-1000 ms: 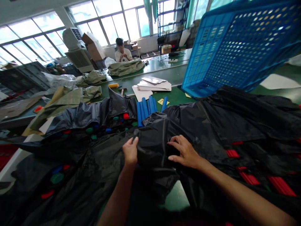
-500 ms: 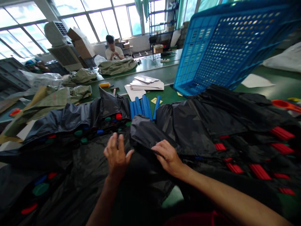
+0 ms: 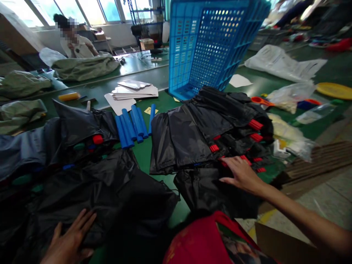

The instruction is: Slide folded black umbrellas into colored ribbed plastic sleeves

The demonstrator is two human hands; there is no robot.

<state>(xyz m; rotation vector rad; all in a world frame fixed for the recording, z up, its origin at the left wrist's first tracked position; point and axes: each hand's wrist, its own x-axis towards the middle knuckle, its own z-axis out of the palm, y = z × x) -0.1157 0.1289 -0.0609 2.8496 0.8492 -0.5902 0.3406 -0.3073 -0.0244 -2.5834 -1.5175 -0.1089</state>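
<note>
My left hand (image 3: pixel 72 234) lies with fingers spread on a black fabric bag (image 3: pixel 90 194) at the lower left. On the right, my right hand (image 3: pixel 242 172) is stretched out over another black bag (image 3: pixel 206 187), its fingertips by the red ribbed pieces (image 3: pixel 245 160) that stick out of the stacked black bags (image 3: pixel 189 132). Neither hand holds anything. Blue ribbed sticks (image 3: pixel 133 124) lie on the green table between the two groups of bags. A red round piece (image 3: pixel 98 139) shows at the mouth of a left-hand bag.
A blue perforated crate (image 3: pixel 209 47) stands tilted behind the bags. White sheets (image 3: pixel 134 91) and a yellow cylinder (image 3: pixel 69 96) lie further back. Plastic bags (image 3: pixel 283 66) and flattened cardboard (image 3: pixel 316 161) are on the right. A person (image 3: pixel 77 44) sits across the table.
My right hand has let go of the black bag edge and moved right to the red pieces. My left hand has dropped down and left onto a bag. The view has turned right.
</note>
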